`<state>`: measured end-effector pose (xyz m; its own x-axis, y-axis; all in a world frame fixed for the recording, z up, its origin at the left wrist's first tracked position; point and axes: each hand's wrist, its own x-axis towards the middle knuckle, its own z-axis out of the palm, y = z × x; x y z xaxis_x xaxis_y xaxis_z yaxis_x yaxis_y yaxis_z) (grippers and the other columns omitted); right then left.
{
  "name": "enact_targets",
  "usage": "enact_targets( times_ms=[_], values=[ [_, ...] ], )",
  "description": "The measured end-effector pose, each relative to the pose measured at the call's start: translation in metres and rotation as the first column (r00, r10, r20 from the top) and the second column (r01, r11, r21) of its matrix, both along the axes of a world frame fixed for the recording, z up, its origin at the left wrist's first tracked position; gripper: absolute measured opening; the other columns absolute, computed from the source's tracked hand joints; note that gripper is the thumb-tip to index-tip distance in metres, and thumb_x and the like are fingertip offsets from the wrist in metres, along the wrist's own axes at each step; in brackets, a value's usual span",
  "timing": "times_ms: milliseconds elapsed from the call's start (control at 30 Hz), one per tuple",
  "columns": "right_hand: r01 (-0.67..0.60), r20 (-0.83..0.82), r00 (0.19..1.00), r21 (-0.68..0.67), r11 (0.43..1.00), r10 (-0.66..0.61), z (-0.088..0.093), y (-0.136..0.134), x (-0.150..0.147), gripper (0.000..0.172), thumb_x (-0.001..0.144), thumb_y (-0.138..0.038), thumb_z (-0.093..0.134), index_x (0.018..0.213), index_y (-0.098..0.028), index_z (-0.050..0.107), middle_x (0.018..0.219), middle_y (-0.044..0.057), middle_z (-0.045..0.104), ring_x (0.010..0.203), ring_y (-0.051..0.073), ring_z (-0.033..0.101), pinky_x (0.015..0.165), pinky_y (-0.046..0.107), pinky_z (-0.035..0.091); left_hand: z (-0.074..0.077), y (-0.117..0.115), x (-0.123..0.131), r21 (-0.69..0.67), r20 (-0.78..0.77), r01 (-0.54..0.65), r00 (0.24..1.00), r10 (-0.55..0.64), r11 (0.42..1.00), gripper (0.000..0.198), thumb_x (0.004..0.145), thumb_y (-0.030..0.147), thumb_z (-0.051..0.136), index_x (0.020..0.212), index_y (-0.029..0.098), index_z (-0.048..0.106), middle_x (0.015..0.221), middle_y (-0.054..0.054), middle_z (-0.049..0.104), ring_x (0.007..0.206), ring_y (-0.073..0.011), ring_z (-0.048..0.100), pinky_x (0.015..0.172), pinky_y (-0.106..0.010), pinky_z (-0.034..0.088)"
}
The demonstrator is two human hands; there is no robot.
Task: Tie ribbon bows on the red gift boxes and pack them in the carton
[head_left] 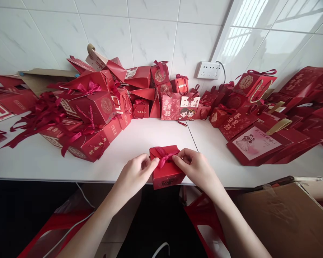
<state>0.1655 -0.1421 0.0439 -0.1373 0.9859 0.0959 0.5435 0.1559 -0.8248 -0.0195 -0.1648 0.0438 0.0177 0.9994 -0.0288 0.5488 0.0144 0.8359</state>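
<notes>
A small red gift box (165, 172) stands at the front edge of the white table (150, 139), with a red ribbon (165, 156) across its top. My left hand (136, 172) pinches the ribbon's left end, fingers closed. At the ribbon's right end my right hand (195, 166) pinches it the same way. Both hands rest against the box's upper corners.
Piles of red gift boxes and ribbons (91, 104) fill the table's left and back. Red paper bags (258, 139) lie stacked at the right. A wall socket (208, 70) sits on the tiled wall. A cardboard box (285, 218) stands below at the right, a red stool (201, 222) underneath.
</notes>
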Motion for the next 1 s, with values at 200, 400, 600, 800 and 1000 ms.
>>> enact_targets(
  times_ms=[200,400,600,800,1000],
  values=[
    [-0.097,-0.080,0.993,-0.107,0.989,0.089,0.002,0.002,0.006,0.037,0.078,-0.052,0.052,0.070,-0.016,0.058,0.056,-0.003,0.044,0.052,0.010,0.034,0.048,0.023,0.026,0.005,-0.008,0.000,0.013,-0.076,0.009,0.997,-0.007,1.000,0.043,0.081,0.058,0.047,0.061,0.020,0.042,0.059,0.003,0.049,0.056,-0.0126,0.046,0.054,-0.023,0.034],
    [-0.110,-0.109,0.989,-0.093,0.990,0.100,0.000,0.004,0.006,0.038,0.079,-0.053,0.053,0.069,-0.016,0.057,0.055,-0.004,0.041,0.051,0.009,0.033,0.047,0.022,0.025,0.015,-0.013,0.003,0.069,-0.187,-0.018,0.982,0.031,0.997,0.041,0.082,0.057,0.045,0.062,0.021,0.042,0.056,0.004,0.049,0.052,-0.0125,0.046,0.052,-0.023,0.034],
    [-0.136,-0.162,0.980,-0.108,0.985,0.118,-0.001,0.004,0.005,0.036,0.079,-0.051,0.053,0.071,-0.016,0.056,0.059,-0.003,0.048,0.052,0.009,0.037,0.048,0.022,0.028,0.012,-0.004,0.005,0.037,-0.216,0.048,0.976,-0.039,0.998,0.029,0.079,0.052,0.052,0.080,0.023,0.051,0.065,0.005,0.055,0.057,-0.0134,0.052,0.054,-0.023,0.038],
    [-0.227,-0.222,0.954,-0.107,0.968,0.200,-0.002,0.009,0.011,0.036,0.077,-0.050,0.056,0.067,-0.016,0.054,0.059,-0.003,0.045,0.053,0.008,0.034,0.049,0.022,0.026,0.014,0.008,-0.008,-0.055,-0.114,0.180,0.976,-0.185,0.982,0.029,0.078,0.047,0.054,0.069,0.020,0.051,0.062,0.004,0.049,0.056,-0.0114,0.046,0.051,-0.021,0.033],
    [-0.283,-0.326,0.921,-0.180,0.942,0.215,-0.001,0.013,0.016,0.040,0.074,-0.054,0.059,0.068,-0.015,0.054,0.054,-0.006,0.041,0.049,0.007,0.032,0.047,0.021,0.025,0.017,0.018,-0.022,-0.121,-0.023,0.237,0.970,-0.241,0.964,0.030,0.080,0.047,0.055,0.071,0.020,0.046,0.058,0.006,0.049,0.054,-0.0105,0.047,0.052,-0.021,0.033]
  ],
)
